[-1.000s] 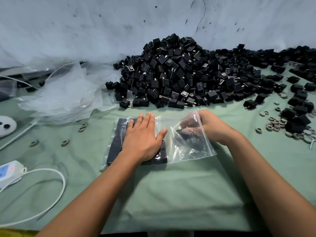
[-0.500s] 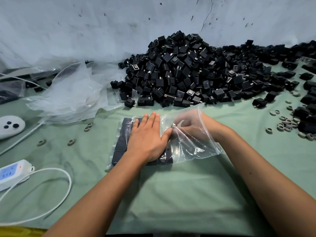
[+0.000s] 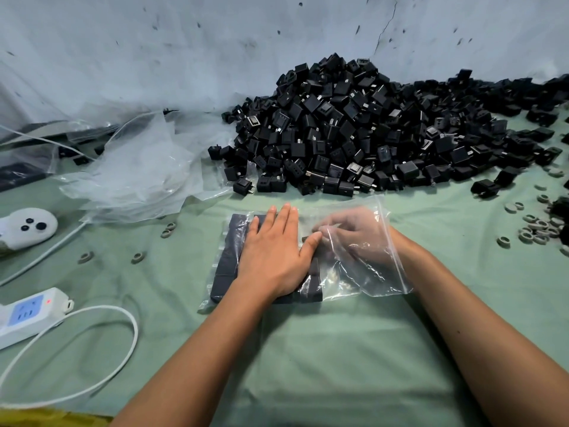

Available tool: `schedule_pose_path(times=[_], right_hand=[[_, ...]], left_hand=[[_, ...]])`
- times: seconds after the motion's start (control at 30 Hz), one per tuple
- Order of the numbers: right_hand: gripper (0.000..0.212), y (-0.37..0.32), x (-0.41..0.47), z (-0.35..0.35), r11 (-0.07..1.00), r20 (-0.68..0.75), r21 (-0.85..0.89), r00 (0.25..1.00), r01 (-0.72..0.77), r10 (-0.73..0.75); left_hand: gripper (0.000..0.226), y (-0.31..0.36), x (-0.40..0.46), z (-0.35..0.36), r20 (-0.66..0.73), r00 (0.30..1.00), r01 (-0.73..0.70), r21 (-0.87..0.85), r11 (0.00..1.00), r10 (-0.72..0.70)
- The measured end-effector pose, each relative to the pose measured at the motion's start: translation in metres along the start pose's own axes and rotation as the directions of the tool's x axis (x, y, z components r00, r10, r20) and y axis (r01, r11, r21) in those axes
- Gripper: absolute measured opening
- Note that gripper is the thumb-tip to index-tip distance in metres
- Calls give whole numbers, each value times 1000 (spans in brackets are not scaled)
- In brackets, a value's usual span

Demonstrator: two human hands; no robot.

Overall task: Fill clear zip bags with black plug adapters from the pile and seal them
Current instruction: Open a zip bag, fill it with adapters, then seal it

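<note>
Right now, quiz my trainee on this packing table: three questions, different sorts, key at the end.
1. True or false: the left hand lies flat on the adapters in the bag.
2. Where is the right hand? A) on the pile B) inside the clear zip bag C) on the power strip
3. Fill in: the spare bags lie to the ___ of the pile.

Key: 1 true; 2 B; 3 left
</note>
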State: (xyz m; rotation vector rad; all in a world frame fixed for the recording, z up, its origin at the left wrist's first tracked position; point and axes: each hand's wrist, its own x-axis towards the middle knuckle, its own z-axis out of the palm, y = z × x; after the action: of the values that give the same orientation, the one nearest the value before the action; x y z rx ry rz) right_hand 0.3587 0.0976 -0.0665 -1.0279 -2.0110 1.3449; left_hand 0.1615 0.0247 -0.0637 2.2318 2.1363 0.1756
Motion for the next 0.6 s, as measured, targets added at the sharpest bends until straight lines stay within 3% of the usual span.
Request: schedule_pose_path(times=[0.17, 0.4, 0.6], right_hand=[[19, -4, -2, 1, 999, 29, -15, 999, 33, -32], [14, 0, -5, 12, 987, 40, 157, 998, 42, -48], [20, 1, 0, 14, 992, 45, 109, 997, 59, -64]], left_hand=[[87, -1, 0, 0, 0, 1000, 2, 3, 1000, -2], [86, 0, 0, 0, 7, 1000, 1, -2, 1000, -1], [80, 0, 0, -1, 11, 1000, -6, -6, 1000, 6]])
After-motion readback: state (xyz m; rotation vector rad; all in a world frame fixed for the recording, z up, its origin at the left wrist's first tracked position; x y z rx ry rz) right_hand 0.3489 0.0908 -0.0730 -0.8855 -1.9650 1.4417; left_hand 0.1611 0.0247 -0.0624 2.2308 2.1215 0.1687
